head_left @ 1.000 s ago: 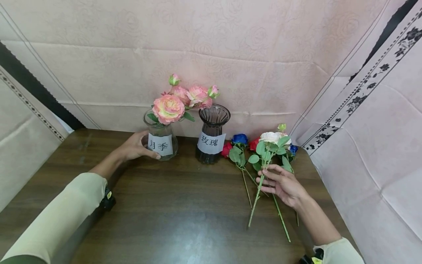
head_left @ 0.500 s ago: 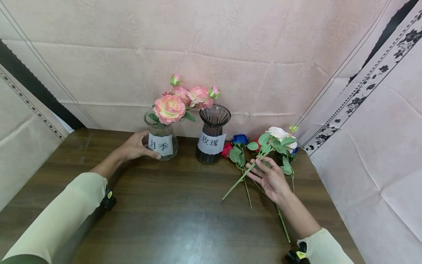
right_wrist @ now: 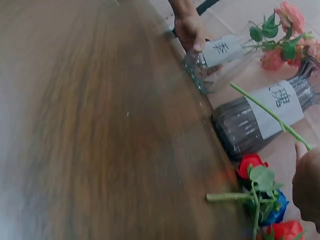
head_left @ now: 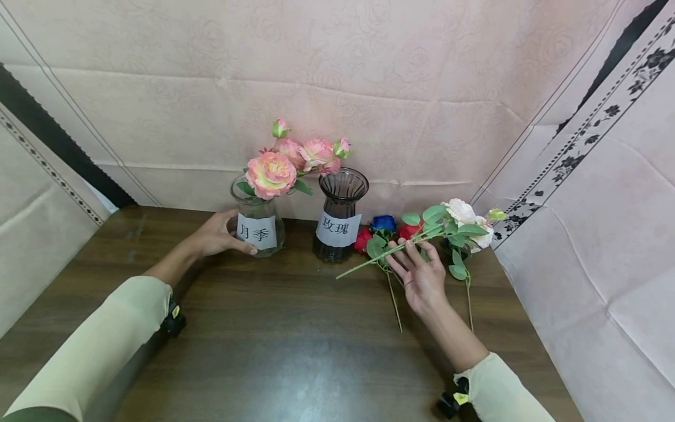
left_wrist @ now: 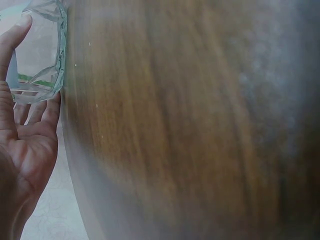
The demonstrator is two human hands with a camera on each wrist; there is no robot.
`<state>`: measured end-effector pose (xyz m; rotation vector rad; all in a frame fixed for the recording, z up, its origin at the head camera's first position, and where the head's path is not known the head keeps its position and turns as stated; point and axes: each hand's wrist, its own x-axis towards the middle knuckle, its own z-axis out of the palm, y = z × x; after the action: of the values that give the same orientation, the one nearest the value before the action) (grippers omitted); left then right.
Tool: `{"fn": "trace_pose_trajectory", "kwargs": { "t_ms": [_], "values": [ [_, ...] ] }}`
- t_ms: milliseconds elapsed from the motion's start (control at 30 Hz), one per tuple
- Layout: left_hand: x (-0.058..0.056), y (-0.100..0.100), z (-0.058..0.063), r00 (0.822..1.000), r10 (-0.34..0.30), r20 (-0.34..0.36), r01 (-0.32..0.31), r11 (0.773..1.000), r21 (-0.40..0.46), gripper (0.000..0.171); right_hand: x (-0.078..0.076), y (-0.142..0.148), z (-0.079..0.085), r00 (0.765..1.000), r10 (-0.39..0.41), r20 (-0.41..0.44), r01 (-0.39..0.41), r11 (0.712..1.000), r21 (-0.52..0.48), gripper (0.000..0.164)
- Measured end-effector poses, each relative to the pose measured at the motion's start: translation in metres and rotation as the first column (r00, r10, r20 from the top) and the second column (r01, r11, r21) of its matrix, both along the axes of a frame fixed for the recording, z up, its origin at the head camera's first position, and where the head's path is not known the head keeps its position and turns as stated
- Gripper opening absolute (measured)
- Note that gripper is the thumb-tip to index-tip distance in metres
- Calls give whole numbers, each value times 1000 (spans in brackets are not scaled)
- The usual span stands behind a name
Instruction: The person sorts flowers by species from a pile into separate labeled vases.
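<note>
My left hand [head_left: 218, 234] grips a clear glass vase [head_left: 257, 231] with a paper label. The thumb lies across its front and the fingers reach behind it. Pink flowers [head_left: 271, 174] stand in this vase and lean right. Between thumb and fingertips, my right hand [head_left: 424, 281] pinches the green stem of a white flower [head_left: 466, 218]. The flower lies nearly level above the table, its bloom to the right and its cut end to the left. To the left stands a dark ribbed vase [head_left: 338, 227], also labelled. In the right wrist view the stem [right_wrist: 265, 110] crosses before that vase.
Red roses [head_left: 363, 240] and a blue rose [head_left: 384, 223] lie at the back right, stems toward me. More leaves and a stem [head_left: 470, 305] show beneath the white flower. A pinkish cloth [head_left: 337, 70] hangs behind the brown table [head_left: 263, 346].
My right hand has moved left and slightly away from me. The white flower has turned from nearly upright to nearly level, its stem end swinging left. My left hand stays on the vase.
</note>
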<state>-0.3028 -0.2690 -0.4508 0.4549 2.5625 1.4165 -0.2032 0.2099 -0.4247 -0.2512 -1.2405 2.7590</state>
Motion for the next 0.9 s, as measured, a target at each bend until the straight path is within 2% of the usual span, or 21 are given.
{"fn": "trace_pose_trajectory", "kwargs": {
  "t_ms": [133,300,500,633,900],
  "values": [
    [0,1,0,1000,-1,0,1,1000,4,95,-4,-11,4,997,-77,-18,76,996,-40,12],
    [0,1,1,1000,-4,-4,4,1000,-1,93,-6,-26,14,990,-123,-63,121,992,-29,13],
    [1,1,3,1000,-1,-6,1,1000,-10,92,-7,-45,30,979,-156,-132,158,987,4,12],
    [2,1,4,1000,0,0,0,1000,-4,94,-8,-60,41,970,-163,-180,165,986,-4,17],
    [1,1,3,1000,-5,3,5,1000,4,94,-10,-89,60,954,-193,-230,190,981,-38,10]
  ]
}}
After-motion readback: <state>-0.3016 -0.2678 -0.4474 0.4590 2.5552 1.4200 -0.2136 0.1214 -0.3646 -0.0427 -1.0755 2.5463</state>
